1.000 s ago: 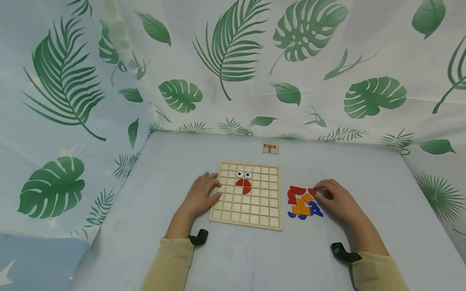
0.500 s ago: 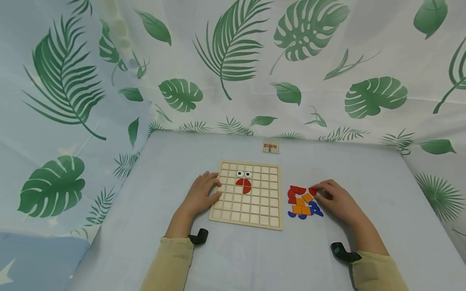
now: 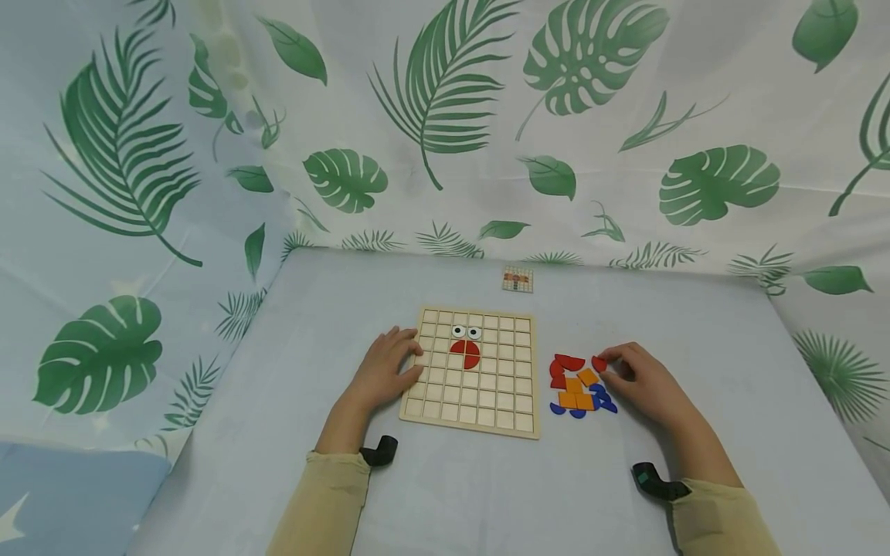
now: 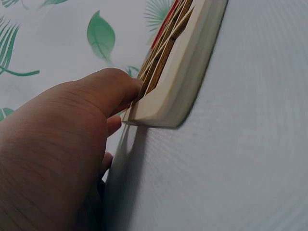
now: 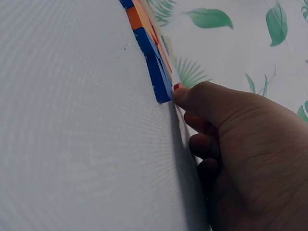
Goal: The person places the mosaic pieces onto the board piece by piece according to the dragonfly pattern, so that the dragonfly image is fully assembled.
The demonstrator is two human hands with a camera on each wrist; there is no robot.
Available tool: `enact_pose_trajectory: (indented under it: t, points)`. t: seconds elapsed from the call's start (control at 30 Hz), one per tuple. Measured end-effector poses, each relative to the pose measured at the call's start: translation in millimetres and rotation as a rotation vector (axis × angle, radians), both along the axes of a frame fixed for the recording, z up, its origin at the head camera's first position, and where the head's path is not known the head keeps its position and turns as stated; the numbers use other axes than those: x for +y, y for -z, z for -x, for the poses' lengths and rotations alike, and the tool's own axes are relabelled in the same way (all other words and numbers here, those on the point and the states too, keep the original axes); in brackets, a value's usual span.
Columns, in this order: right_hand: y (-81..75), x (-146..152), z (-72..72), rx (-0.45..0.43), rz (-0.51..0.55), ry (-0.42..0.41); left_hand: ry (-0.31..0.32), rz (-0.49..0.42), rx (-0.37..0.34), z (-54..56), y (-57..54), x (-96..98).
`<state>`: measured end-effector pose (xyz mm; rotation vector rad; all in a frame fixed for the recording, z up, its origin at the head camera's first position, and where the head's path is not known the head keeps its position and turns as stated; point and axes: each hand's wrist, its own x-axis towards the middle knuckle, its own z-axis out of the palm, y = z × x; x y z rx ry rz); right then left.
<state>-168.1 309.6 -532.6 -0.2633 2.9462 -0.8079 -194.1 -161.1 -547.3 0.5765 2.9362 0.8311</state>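
A square wooden grid board [image 3: 487, 403] lies on the table. Set in it are two eye discs [image 3: 467, 332] and red quarter-circle pieces [image 3: 471, 354] below them. Along its left edge rests my left hand [image 3: 384, 372], fingers loosely bent. The left wrist view shows the thumb touching the board's corner [image 4: 156, 113]. Right of the board, my right hand [image 3: 645, 384] pinches a small red piece [image 3: 599, 363] between thumb and fingertips, its shape partly covered. In the right wrist view only a sliver of red [image 5: 178, 86] shows past the thumb.
Loose pieces lie between board and right hand: red ones [image 3: 569, 361], orange squares [image 3: 567, 401] and blue ones [image 3: 577, 414]. A small pattern card [image 3: 518, 279] sits behind the board. Leaf-printed cloth [image 3: 445, 201] hangs at the back and sides.
The red piece in my right fingertips has shifted slightly and turned a little. My left hand stays at the board's edge, and the other pieces keep their places.
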Motion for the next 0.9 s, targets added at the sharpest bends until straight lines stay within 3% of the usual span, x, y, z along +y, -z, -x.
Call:
enact_pose_trajectory:
  t: [0.9]
  points:
    - [-6.4, -3.7, -1.7, 0.036, -0.015, 0.009, 0.024, -0.018, 0.031, 1.9, 4.5, -1.6]
